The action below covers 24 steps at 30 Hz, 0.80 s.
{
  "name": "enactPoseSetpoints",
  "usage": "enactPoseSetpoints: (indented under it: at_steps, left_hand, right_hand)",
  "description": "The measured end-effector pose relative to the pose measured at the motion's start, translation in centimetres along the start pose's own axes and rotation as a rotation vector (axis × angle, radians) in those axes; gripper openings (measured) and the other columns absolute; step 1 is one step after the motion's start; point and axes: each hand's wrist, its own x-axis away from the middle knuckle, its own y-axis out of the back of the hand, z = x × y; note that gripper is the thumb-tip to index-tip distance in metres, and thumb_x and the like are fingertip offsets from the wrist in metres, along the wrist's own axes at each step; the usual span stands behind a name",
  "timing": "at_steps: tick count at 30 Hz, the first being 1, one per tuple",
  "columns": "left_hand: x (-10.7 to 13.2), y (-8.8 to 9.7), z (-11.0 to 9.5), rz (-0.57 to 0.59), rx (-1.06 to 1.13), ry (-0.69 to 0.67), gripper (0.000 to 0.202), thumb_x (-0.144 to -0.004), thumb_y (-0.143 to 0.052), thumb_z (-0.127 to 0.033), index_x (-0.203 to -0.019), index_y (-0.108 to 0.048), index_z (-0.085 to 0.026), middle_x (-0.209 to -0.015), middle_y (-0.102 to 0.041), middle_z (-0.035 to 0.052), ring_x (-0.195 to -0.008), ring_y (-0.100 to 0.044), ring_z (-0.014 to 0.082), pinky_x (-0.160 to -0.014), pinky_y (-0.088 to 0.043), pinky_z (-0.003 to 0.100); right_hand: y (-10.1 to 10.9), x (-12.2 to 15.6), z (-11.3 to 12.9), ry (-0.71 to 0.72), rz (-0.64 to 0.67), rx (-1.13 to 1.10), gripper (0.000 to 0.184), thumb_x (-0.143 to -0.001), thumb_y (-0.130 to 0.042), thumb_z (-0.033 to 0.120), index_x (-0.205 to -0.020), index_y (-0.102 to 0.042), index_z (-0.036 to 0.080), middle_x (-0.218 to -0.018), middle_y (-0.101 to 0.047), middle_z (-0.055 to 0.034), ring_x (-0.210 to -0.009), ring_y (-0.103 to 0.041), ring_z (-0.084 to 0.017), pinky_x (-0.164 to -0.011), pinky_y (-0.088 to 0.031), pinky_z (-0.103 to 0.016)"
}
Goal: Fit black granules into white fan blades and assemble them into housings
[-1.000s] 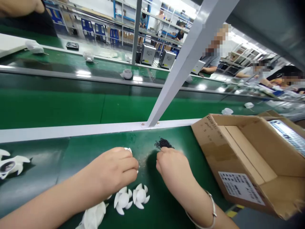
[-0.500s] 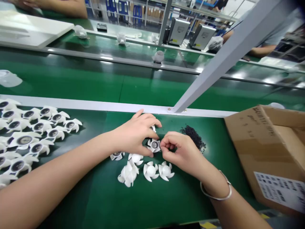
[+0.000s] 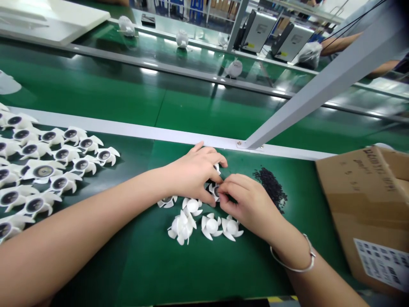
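Observation:
My left hand (image 3: 194,172) is curled over a small white fan impeller (image 3: 213,188) on the green mat and grips it. My right hand (image 3: 247,202) pinches at the hub of that same impeller, and what its fingertips hold is too small to make out. Several loose white impellers (image 3: 206,222) lie just below my hands. A small heap of tiny black parts (image 3: 271,187) sits to the right of my right hand, which wears a thin bracelet.
Rows of several finished impellers with dark hubs (image 3: 47,166) cover the mat at the left. An open cardboard box (image 3: 367,200) stands at the right. A slanted grey post (image 3: 319,89) rises from the white rail (image 3: 128,130). Beyond run green conveyor belts (image 3: 128,98) with white parts.
The view tilted down and right to left. My hands came together from near the black heap, my left hand took up an impeller and my right fingers moved onto its hub.

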Motion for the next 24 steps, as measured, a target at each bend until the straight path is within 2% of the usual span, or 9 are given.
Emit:
enactPoseSetpoints:
  at_steps: [4, 6, 8, 10, 14, 17, 20, 22, 24]
  left_hand:
    - [0.1, 0.2, 0.2, 0.025, -0.013, -0.007, 0.036, -0.067, -0.082, -0.05, -0.098, -0.078, -0.03, -0.132, -0.056, 0.0064, -0.127, -0.043, 0.0329, -0.115, -0.008, 0.069]
    - [0.3, 0.7, -0.1, 0.019, 0.0, 0.002, 0.047, -0.068, -0.08, -0.055, -0.108, -0.075, -0.03, -0.133, -0.055, 0.0074, -0.128, -0.044, 0.0322, -0.115, -0.009, 0.069]
    - [0.5, 1.4, -0.9, -0.008, 0.012, 0.011, 0.055, -0.07, -0.077, -0.059, -0.116, -0.071, -0.028, -0.132, -0.055, 0.0087, -0.128, -0.044, 0.0312, -0.116, -0.01, 0.068]
    - [0.7, 1.8, -2.4, -0.034, -0.013, -0.006, 0.05, -0.075, -0.074, -0.059, -0.114, -0.071, -0.027, -0.129, -0.057, 0.0086, -0.126, -0.047, 0.0299, -0.117, -0.011, 0.067]
    - [1.1, 0.3, -5.9, 0.029, -0.105, -0.109, 0.041, -0.079, -0.072, -0.054, -0.107, -0.073, -0.025, -0.12, -0.063, 0.0069, -0.122, -0.05, 0.0311, -0.118, -0.011, 0.067]
    - [1.3, -2.0, -7.5, 0.087, -0.148, -0.145, 0.038, -0.084, -0.071, -0.04, -0.118, -0.067, -0.025, -0.12, -0.066, 0.0061, -0.128, -0.048, 0.035, -0.116, -0.014, 0.069]
    - [1.4, -3.3, -7.9, 0.119, -0.138, -0.162, 0.029, -0.082, -0.069, -0.019, -0.11, -0.065, -0.023, -0.107, -0.07, 0.0031, -0.127, -0.05, 0.0337, -0.116, -0.015, 0.068]
    - [1.3, -3.1, -8.0, 0.134, -0.106, -0.176, 0.025, -0.079, -0.068, -0.015, -0.102, -0.063, -0.021, -0.095, -0.069, 0.0018, -0.115, -0.057, 0.029, -0.117, -0.018, 0.064]
    - [1.1, -2.7, -8.0, 0.129, -0.109, -0.184, 0.025, -0.076, -0.068, -0.013, -0.098, -0.06, -0.021, -0.091, -0.066, 0.0012, -0.095, -0.061, 0.0226, -0.115, -0.027, 0.059]
  right_hand:
    - [1.8, 0.6, 0.0, 0.149, 0.054, 0.123, 0.013, -0.091, -0.057, 0.014, -0.096, -0.069, 0.015, -0.087, -0.069, -0.0066, -0.076, -0.06, -0.018, -0.067, -0.045, -0.033]
    - [3.4, 1.4, -0.2, 0.049, 0.002, 0.136, 0.014, -0.09, -0.058, 0.014, -0.099, -0.069, 0.018, -0.089, -0.069, -0.0059, -0.079, -0.062, -0.018, -0.069, -0.047, -0.033]
    - [4.9, 2.4, -0.6, -0.153, -0.091, 0.155, 0.013, -0.09, -0.059, 0.016, -0.097, -0.069, 0.02, -0.091, -0.069, -0.0057, -0.082, -0.063, -0.017, -0.071, -0.049, -0.031]
    - [5.9, 3.6, -1.3, -0.333, -0.128, 0.172, 0.01, -0.091, -0.058, 0.02, -0.091, -0.069, 0.021, -0.089, -0.069, -0.0052, -0.08, -0.063, -0.017, -0.068, -0.049, -0.03]
    - [5.8, 5.6, -2.4, -0.431, 0.012, 0.104, 0.014, -0.091, -0.055, 0.02, -0.086, -0.068, 0.02, -0.086, -0.067, -0.0045, -0.079, -0.062, -0.017, -0.069, -0.049, -0.031]
    - [5.2, 6.3, -2.7, -0.473, 0.067, 0.11, 0.015, -0.092, -0.054, 0.02, -0.086, -0.068, 0.019, -0.086, -0.066, -0.0047, -0.08, -0.061, -0.017, -0.072, -0.048, -0.03]
    - [5.3, 6.6, -2.8, -0.53, 0.077, 0.151, 0.014, -0.09, -0.055, 0.021, -0.082, -0.067, 0.019, -0.084, -0.065, -0.0041, -0.078, -0.059, -0.018, -0.071, -0.046, -0.031]
    - [5.5, 6.6, -2.9, -0.55, 0.1, 0.132, 0.014, -0.09, -0.056, 0.02, -0.08, -0.066, 0.019, -0.082, -0.064, -0.0035, -0.077, -0.058, -0.018, -0.07, -0.045, -0.03]
    - [5.6, 6.5, -2.9, -0.545, 0.136, 0.117, 0.016, -0.09, -0.054, 0.02, -0.081, -0.066, 0.019, -0.082, -0.064, -0.0037, -0.078, -0.058, -0.018, -0.07, -0.045, -0.03]
